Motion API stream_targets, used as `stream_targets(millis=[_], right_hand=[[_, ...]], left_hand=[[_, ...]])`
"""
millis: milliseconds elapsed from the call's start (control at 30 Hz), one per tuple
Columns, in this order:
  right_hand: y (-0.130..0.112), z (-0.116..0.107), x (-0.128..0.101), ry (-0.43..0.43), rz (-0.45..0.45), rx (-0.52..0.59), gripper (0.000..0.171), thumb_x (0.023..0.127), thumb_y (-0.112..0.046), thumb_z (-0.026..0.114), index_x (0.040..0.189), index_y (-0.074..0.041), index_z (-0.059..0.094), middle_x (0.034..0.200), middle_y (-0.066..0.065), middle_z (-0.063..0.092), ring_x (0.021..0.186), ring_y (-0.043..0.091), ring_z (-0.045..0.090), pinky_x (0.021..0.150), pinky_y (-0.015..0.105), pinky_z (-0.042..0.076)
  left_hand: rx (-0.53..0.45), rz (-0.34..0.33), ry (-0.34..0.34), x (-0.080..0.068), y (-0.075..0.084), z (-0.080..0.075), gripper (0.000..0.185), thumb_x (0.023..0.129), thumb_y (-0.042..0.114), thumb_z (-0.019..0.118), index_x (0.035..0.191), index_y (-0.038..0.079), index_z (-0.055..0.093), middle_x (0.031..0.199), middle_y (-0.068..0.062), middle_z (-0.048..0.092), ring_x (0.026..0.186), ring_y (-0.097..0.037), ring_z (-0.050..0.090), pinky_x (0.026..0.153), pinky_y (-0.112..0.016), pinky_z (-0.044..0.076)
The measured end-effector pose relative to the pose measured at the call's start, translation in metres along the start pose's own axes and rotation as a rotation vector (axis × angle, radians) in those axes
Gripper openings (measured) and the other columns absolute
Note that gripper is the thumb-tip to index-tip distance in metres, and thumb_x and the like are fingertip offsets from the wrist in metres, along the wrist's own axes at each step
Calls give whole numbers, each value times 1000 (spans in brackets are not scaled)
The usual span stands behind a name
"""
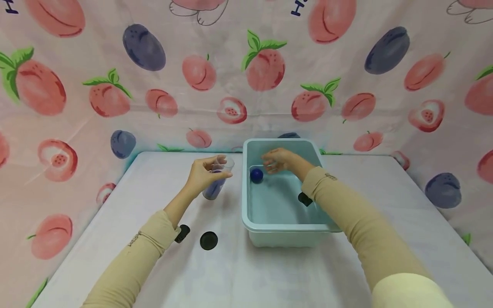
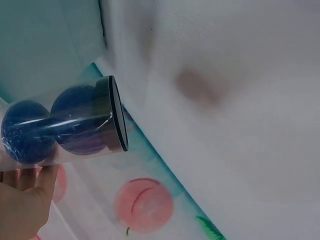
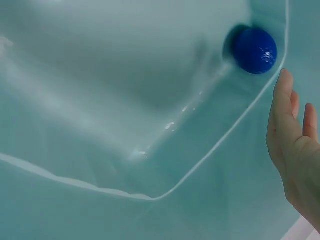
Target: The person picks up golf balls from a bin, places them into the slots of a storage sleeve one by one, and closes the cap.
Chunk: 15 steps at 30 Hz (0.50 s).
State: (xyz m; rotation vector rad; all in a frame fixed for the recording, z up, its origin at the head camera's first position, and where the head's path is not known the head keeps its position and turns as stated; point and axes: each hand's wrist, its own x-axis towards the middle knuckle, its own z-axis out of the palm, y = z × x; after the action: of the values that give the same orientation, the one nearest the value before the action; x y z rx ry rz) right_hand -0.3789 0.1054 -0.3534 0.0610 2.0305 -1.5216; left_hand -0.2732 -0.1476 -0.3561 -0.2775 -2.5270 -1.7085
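Note:
My left hand grips a clear plastic tube near its open upper end, holding it tilted above the table. Inside the tube, two blue balls sit one above the other, and a black cap covers its lower end. Over in the pale teal bin, my right hand reaches in with relaxed fingers and nothing between them. A single blue ball lies on the bin floor by the left wall, just beside the right fingertips.
The teal bin stands right of centre on the white table. A round black lid lies flat in front of the tube. Behind the table hangs a fruit-print cloth.

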Motion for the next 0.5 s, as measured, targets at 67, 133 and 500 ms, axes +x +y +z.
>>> stream_targets(millis=[67, 133, 500], right_hand=[[15, -15, 31, -38, -14, 27, 41, 92, -23, 62, 127, -3, 53, 121, 23, 56, 109, 36, 59, 88, 43, 54], [30, -30, 59, -66, -19, 40, 38, 90, -24, 64, 122, -4, 57, 115, 23, 58, 105, 38, 60, 87, 44, 55], [46, -23, 85, -39, 75, 37, 50, 87, -19, 67, 132, -3, 48, 130, 23, 49, 116, 41, 54, 90, 47, 52]], left_hand=[[-3, -3, -3, 0, 1, 0, 51, 74, 19, 80, 122, 8, 63, 119, -11, 66, 110, -26, 62, 93, -44, 52], [-6, -1, -7, 1, 1, 0, 52, 74, 19, 80, 122, 8, 63, 119, -11, 66, 109, -26, 62, 93, -44, 51], [-9, 4, -11, -1, 2, -1, 50, 75, 17, 80, 120, 5, 64, 118, -12, 67, 106, -27, 63, 94, -43, 51]])
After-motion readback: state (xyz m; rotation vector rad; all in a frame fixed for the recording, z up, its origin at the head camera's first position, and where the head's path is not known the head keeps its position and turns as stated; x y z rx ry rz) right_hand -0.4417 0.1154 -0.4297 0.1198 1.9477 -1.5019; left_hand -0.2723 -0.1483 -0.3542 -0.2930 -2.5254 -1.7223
